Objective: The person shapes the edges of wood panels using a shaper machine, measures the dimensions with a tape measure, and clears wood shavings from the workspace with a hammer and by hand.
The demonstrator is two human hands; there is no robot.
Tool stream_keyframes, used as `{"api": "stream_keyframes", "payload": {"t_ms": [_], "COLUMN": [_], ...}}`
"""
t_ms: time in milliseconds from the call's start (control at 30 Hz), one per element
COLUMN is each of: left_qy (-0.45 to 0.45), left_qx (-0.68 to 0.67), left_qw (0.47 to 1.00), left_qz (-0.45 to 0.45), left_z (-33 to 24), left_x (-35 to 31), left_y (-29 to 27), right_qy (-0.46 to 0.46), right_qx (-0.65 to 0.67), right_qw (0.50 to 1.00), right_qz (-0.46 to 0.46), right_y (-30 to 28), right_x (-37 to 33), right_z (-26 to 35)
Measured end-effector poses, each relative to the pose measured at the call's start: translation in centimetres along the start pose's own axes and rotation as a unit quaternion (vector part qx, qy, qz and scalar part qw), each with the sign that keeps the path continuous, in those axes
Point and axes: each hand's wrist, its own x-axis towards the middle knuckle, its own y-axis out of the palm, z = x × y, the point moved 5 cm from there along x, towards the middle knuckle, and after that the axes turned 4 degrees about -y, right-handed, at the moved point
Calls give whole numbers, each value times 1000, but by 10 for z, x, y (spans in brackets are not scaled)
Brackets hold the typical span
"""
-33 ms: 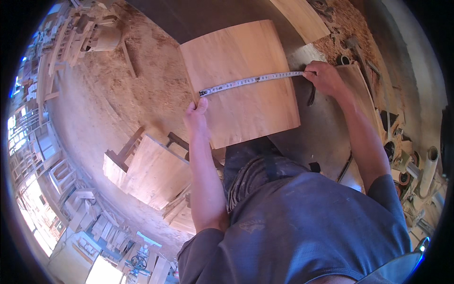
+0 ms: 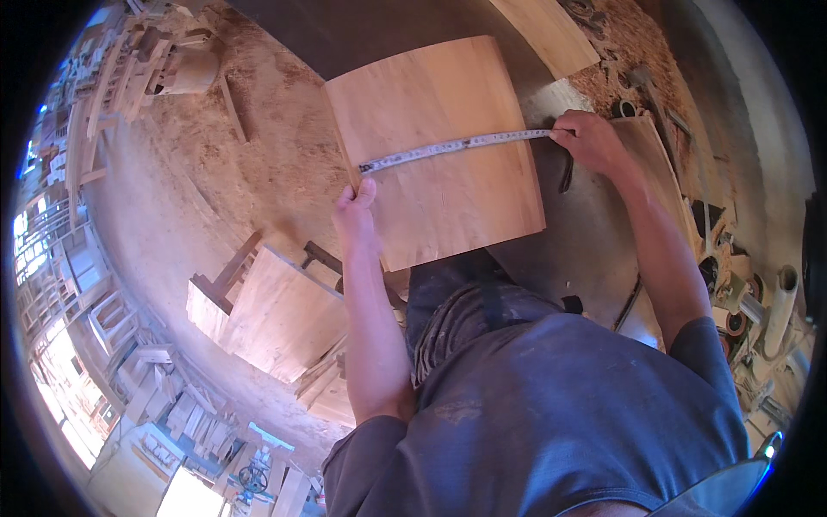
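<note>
A wide wooden board [image 2: 439,202] lies on a dark flat table top [image 2: 551,267] in front of me. Across its face, from the left edge to past the right edge, runs the white blade of a tape measure [image 2: 457,147]. My left hand [image 2: 355,215] is closed on the board's left edge, thumb on top just below the blade's metal end; its other fingers are partly hidden. Beyond the right edge, my right hand [image 2: 590,142] pinches the other end of the blade. A dark strap-like strip [image 2: 566,174] hangs below that hand.
Another board [image 2: 547,34] lies at the far right of the table. Stacked boards [image 2: 280,314] stand low at my left, near a sawdust-covered floor [image 2: 284,112]. Tools and machine parts [image 2: 745,302] crowd the right side. Wood pieces [image 2: 185,414] are piled along the left.
</note>
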Motion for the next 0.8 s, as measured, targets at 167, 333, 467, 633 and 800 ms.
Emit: {"api": "stream_keyframes", "payload": {"t_ms": [167,333,467,633,800], "left_qy": [-25,-2,-26,-13,-8], "left_qx": [-55,-101,-82,-71,-50], "left_qw": [998,995,996,997,999], "left_qz": [-8,21,25,17,10], "left_z": [6,-3,-6,-1,-1], "left_x": [9,21,18,28,28], "left_y": [-13,-3,3,-9,-11], "right_qy": [-16,-17,1,10,15], "right_qx": [-40,-77,-78,-85,-70], "right_qw": [999,997,997,996,997], "right_qz": [29,-1,-13,-11,-9], "right_y": [8,9,10,14,16], "right_x": [11,18,16,18,16], "right_z": [7,-1,-3,-2,0]}}
